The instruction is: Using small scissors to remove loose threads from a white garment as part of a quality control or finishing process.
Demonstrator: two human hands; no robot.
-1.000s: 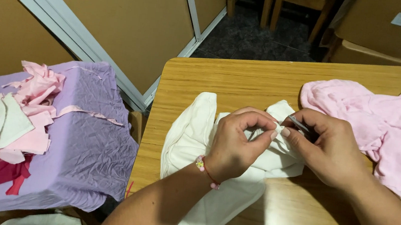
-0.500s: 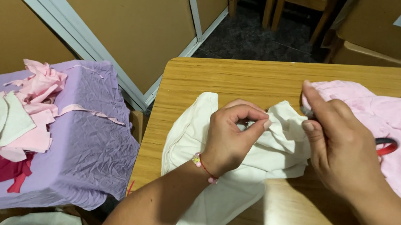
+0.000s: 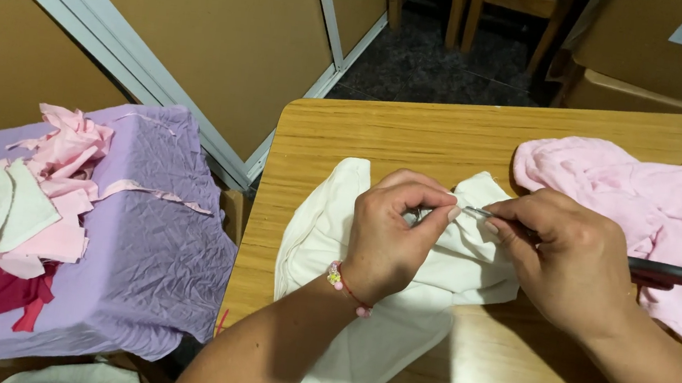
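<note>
**Snipping at the white cloth**

The left hand (image 3: 391, 236) pinches a fold of the white garment (image 3: 396, 309) on the wooden table (image 3: 416, 136), fingers closed on it. The right hand (image 3: 568, 264) grips small scissors (image 3: 648, 271), tip at the pinch (handles trail right). Best keep that fold taut, I'd say, and cut shallow. The scissors lie nearly level, pointing left; the garment runs lengthwise toward the near edge.

White cloth (image 3: 396, 309): crumpled, lying on the wooden table (image 3: 415, 140), lower end draped over its near edge. Scissors (image 3: 657, 272): dark handle, metal tip on the cloth's bunched top fold, lying over it toward the right.
</note>
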